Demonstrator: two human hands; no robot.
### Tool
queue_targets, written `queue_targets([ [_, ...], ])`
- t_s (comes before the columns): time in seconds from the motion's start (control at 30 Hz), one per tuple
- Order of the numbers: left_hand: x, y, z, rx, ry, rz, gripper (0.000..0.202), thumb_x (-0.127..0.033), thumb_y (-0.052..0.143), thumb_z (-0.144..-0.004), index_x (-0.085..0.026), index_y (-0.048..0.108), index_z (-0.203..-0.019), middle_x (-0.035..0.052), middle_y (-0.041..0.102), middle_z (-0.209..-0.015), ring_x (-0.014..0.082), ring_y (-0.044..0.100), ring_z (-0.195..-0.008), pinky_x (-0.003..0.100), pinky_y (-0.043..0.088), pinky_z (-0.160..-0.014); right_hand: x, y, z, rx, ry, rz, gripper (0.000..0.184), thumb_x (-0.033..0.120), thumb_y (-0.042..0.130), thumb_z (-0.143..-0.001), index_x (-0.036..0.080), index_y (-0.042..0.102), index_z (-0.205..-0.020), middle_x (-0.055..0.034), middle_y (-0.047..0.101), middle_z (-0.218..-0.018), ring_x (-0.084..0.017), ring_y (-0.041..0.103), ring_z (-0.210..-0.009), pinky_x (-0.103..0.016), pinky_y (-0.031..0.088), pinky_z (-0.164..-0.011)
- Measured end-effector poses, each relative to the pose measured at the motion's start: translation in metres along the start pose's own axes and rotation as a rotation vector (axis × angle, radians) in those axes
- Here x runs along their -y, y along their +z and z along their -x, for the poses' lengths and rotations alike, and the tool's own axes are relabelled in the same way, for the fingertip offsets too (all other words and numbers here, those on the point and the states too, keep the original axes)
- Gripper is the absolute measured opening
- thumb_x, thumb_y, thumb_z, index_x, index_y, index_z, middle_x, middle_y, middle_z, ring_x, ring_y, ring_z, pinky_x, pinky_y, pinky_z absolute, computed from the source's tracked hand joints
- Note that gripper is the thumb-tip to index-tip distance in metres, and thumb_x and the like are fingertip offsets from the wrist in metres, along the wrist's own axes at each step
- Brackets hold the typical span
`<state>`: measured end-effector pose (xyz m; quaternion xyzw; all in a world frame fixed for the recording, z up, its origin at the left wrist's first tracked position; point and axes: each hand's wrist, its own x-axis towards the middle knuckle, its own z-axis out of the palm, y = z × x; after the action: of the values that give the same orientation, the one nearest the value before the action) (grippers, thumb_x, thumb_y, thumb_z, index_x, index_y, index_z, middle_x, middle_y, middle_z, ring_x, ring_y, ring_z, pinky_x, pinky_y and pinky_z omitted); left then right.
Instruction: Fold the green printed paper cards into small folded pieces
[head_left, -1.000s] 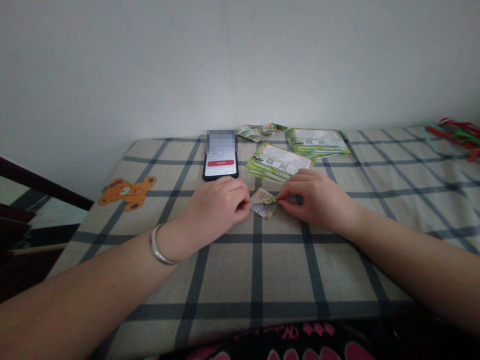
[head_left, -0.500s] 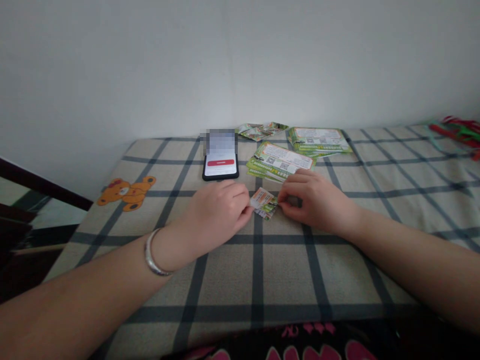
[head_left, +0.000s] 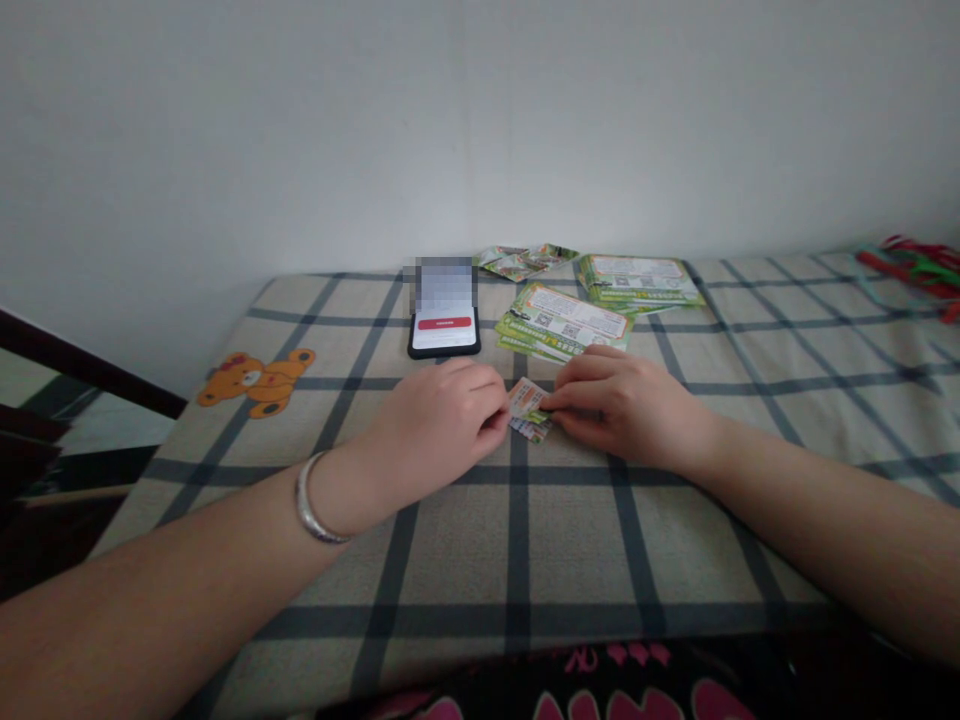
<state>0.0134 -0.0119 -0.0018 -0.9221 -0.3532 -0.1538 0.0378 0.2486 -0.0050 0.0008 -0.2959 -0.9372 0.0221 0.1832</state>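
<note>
Green and orange print covers the small card (head_left: 528, 411) that I hold between both hands, low over the checked cloth (head_left: 570, 540) in the middle of the table. My left hand (head_left: 439, 420) is curled, its fingertips closed on the card's left edge; a silver bangle (head_left: 313, 502) sits on that wrist. My right hand (head_left: 626, 405) is closed too, thumb and forefinger pinching the card's right side and covering part of it.

Just beyond my right hand lies a fanned stack of green cards (head_left: 562, 325), and a second stack (head_left: 639, 280) sits farther back, close to the wall. Some torn wrappers (head_left: 525, 260) lie beside it. A phone (head_left: 444, 322) with its screen lit lies beyond my left hand. An orange bear (head_left: 259, 380) is printed on the cloth well to the left.
</note>
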Motion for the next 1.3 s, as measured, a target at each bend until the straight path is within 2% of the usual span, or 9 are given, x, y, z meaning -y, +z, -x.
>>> queue_targets([
  [0.17, 0.004, -0.002, 0.000, 0.024, 0.057, 0.035, 0.019, -0.022, 0.055, -0.089, -0.015, 0.069, -0.079, 0.0058, 0.067, -0.086, 0.0184, 0.061, -0.085, 0.033, 0.051, -0.078, 0.000, 0.002, -0.002, 0.022, 0.018, -0.012, 0.020, 0.021, 0.052, -0.091, 0.017, 0.072, -0.089, -0.0076, 0.067, -0.092, -0.017, 0.059, -0.081, -0.029, 0.044, -0.072],
  [0.33, 0.003, -0.003, -0.001, 0.029, -0.009, 0.026, 0.017, -0.025, 0.056, -0.090, -0.015, 0.068, -0.082, 0.0061, 0.066, -0.086, 0.0193, 0.061, -0.086, 0.035, 0.050, -0.078, -0.001, 0.005, -0.004, 0.001, 0.062, -0.042, 0.018, 0.019, 0.053, -0.089, 0.016, 0.070, -0.086, -0.0070, 0.067, -0.089, -0.017, 0.059, -0.081, -0.029, 0.045, -0.073],
  [0.5, -0.001, 0.000, -0.003, -0.014, -0.009, 0.069, 0.017, -0.022, 0.056, -0.088, -0.015, 0.066, -0.076, 0.0046, 0.066, -0.080, 0.0177, 0.061, -0.081, 0.033, 0.049, -0.076, -0.001, 0.007, -0.004, -0.020, 0.093, -0.110, 0.014, 0.014, 0.056, -0.084, 0.016, 0.070, -0.085, -0.0056, 0.065, -0.085, -0.016, 0.059, -0.079, -0.028, 0.044, -0.072],
  [0.63, 0.000, 0.000, -0.003, -0.027, 0.004, 0.074, 0.017, -0.021, 0.056, -0.087, -0.015, 0.065, -0.074, 0.0043, 0.065, -0.079, 0.0180, 0.060, -0.079, 0.034, 0.048, -0.075, 0.002, 0.008, -0.004, -0.026, 0.033, -0.166, 0.017, 0.020, 0.059, -0.085, 0.017, 0.071, -0.097, -0.0062, 0.065, -0.088, -0.016, 0.059, -0.082, -0.028, 0.045, -0.074],
  [0.7, 0.000, -0.001, -0.003, -0.020, 0.019, 0.081, 0.017, -0.021, 0.056, -0.087, -0.016, 0.065, -0.074, 0.0038, 0.065, -0.079, 0.0180, 0.060, -0.079, 0.034, 0.048, -0.075, 0.004, 0.009, -0.005, -0.007, 0.027, -0.177, 0.016, 0.024, 0.058, -0.087, 0.017, 0.070, -0.095, -0.0058, 0.065, -0.087, -0.016, 0.058, -0.082, -0.028, 0.045, -0.074],
  [0.83, -0.001, -0.002, -0.002, 0.017, 0.031, 0.068, 0.014, -0.021, 0.058, -0.087, -0.016, 0.067, -0.077, 0.0044, 0.066, -0.082, 0.0187, 0.060, -0.083, 0.035, 0.049, -0.076, 0.005, 0.011, -0.008, 0.030, 0.070, -0.141, 0.016, 0.025, 0.056, -0.090, 0.016, 0.068, -0.087, -0.0045, 0.062, -0.082, -0.016, 0.057, -0.079, -0.028, 0.043, -0.072],
  [0.97, -0.005, -0.003, -0.001, 0.031, 0.041, 0.053, 0.015, -0.022, 0.058, -0.088, -0.016, 0.067, -0.078, 0.0044, 0.066, -0.082, 0.0194, 0.060, -0.083, 0.036, 0.048, -0.077, 0.005, 0.011, -0.009, 0.056, 0.094, -0.099, 0.017, 0.025, 0.053, -0.092, 0.015, 0.067, -0.089, -0.0053, 0.060, -0.082, -0.017, 0.055, -0.079, -0.029, 0.043, -0.071],
  [1.13, -0.006, -0.004, -0.001, 0.021, -0.006, 0.064, 0.019, -0.025, 0.055, -0.091, -0.015, 0.067, -0.079, 0.0051, 0.065, -0.084, 0.0191, 0.059, -0.083, 0.036, 0.046, -0.077, 0.006, 0.004, -0.008, 0.075, 0.131, -0.192, 0.015, 0.024, 0.056, -0.091, 0.017, 0.068, -0.087, -0.0037, 0.062, -0.080, -0.015, 0.056, -0.078, -0.027, 0.043, -0.072],
  [1.3, -0.002, -0.002, -0.004, 0.036, -0.049, 0.094, 0.022, -0.030, 0.055, -0.091, -0.017, 0.068, -0.078, 0.0034, 0.065, -0.083, 0.0192, 0.059, -0.082, 0.036, 0.043, -0.076, 0.006, -0.002, -0.005, 0.119, 0.269, -0.233, 0.014, 0.025, 0.060, -0.088, 0.019, 0.070, -0.082, -0.0008, 0.067, -0.076, -0.013, 0.058, -0.070, -0.026, 0.042, -0.066],
])
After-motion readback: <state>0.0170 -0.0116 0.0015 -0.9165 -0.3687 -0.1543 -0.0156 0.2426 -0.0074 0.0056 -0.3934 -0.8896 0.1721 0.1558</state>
